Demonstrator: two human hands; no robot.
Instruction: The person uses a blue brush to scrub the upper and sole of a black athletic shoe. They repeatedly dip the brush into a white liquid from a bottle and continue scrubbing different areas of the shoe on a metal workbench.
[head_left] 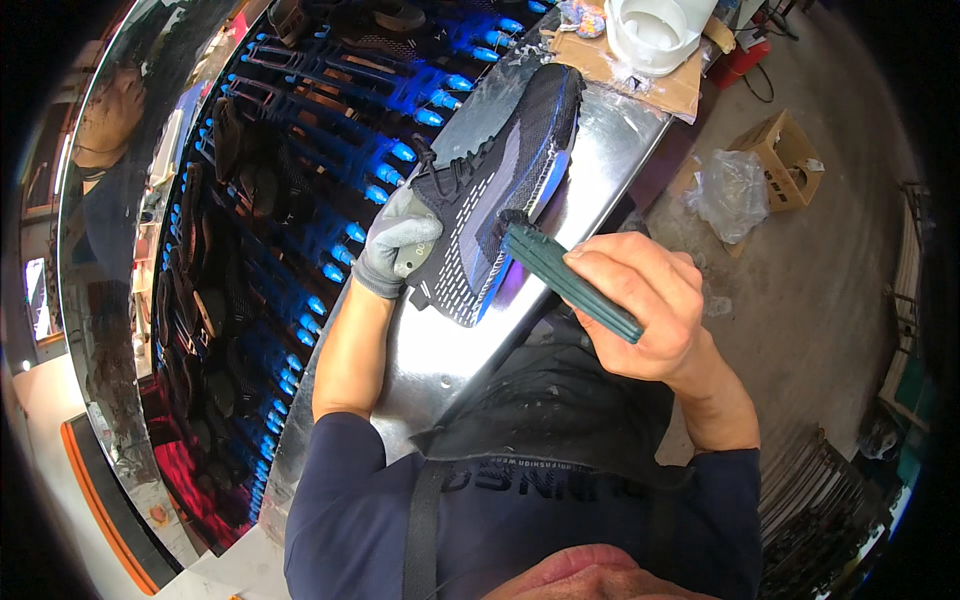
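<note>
A black and grey sneaker upper [500, 185] with white dashes and a blue lower edge is held over the metal ledge, toe pointing away from me. My left hand [397, 240], in a grey glove, is closed round its heel and collar; some fingers are hidden by the shoe. In my bare right hand [645, 300] is a brush with a flat dark green handle [560, 265]. Its dark bristle end meets the shoe's lower edge near the middle. Thumb and fingers wrap the handle's near end.
Left of the metal ledge [425, 345] runs a conveyor rack with blue-tipped rods [388, 173] and dark shoe parts. A white tub [650, 40] stands on cardboard at the ledge's far end. On the floor at right lie a cardboard box [790, 165] and a clear plastic bag [730, 190].
</note>
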